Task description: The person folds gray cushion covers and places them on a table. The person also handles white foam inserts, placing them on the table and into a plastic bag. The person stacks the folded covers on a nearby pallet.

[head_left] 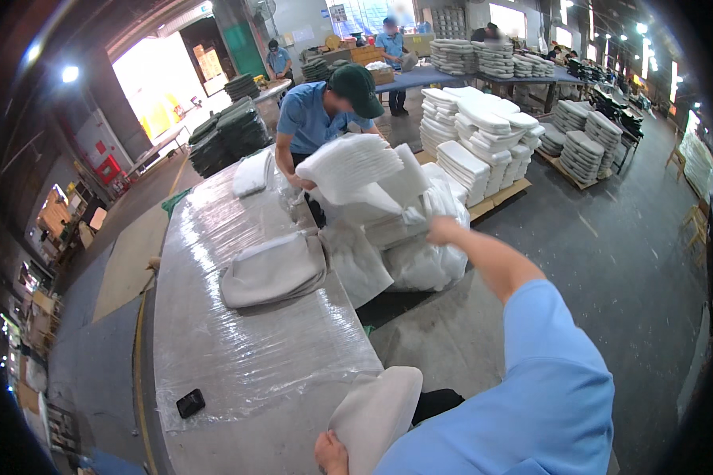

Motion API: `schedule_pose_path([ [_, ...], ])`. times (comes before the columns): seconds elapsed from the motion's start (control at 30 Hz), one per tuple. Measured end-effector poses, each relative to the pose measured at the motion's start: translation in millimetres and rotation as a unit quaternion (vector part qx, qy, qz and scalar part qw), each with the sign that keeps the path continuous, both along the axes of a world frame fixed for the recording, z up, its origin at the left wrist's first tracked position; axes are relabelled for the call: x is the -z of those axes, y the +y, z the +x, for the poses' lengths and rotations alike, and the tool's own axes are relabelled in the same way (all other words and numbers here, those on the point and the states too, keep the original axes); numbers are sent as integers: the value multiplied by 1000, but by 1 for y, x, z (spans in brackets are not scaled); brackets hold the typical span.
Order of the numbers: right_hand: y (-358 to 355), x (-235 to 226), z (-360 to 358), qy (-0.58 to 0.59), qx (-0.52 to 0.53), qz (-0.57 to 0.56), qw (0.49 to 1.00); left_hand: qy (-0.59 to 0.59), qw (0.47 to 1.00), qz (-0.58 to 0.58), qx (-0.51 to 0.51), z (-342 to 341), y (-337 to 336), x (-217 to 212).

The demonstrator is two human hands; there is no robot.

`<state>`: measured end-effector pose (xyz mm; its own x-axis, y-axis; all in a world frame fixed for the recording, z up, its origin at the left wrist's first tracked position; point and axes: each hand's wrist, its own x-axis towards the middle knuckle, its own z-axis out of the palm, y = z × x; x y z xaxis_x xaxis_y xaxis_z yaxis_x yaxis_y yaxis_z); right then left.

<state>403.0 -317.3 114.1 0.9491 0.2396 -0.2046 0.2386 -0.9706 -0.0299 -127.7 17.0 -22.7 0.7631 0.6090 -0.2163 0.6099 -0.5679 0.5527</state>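
Observation:
My left hand [331, 453] grips the edge of a light beige cushion cover [380, 412] that lies against my body at the near table edge. My right arm stretches forward, and my right hand [447, 230] is closed at the side of a large clear plastic bag [428, 265] of white pads. What its fingers hold is hidden. Across from me, a co-worker in a blue shirt and dark cap [356, 89] bends over a stack of thin white pads [350, 168] above the bag. More beige covers [276, 271] lie in a flat pile on the table.
Plastic film covers the long table [214, 332], with a small black device [190, 403] near its left edge. A folded white piece [253, 172] and dark green stacks [228, 134] are farther off. Tall piles of white cushions [483, 134] stand on cardboard beyond the bag.

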Motion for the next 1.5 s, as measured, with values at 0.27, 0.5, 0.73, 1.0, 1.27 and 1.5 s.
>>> schedule_pose_path([
  [0.27, 187, 126, -212, 276, -376, 139, 874, -11, 1000, -9, 6, 8, -6, -4],
  [0.5, 222, 139, -311, 276, -425, 77, 859, -23, 999, 11, -20, -9, 0, 2],
  [0.73, 242, 110, -306, 309, -444, -56, 839, 2, 999, 36, -5, -13, 9, 17],
  [1.0, 222, 114, -288, 189, -305, 31, 933, -14, 995, 69, -70, -11, 7, 23],
  [1.27, 235, 115, -287, 361, -241, 35, 900, -91, 987, 85, -105, -10, 13, 16],
  [1.5, 228, 125, -295, 346, -308, 50, 885, -88, 990, 63, -93, -8, 16, 14],
])
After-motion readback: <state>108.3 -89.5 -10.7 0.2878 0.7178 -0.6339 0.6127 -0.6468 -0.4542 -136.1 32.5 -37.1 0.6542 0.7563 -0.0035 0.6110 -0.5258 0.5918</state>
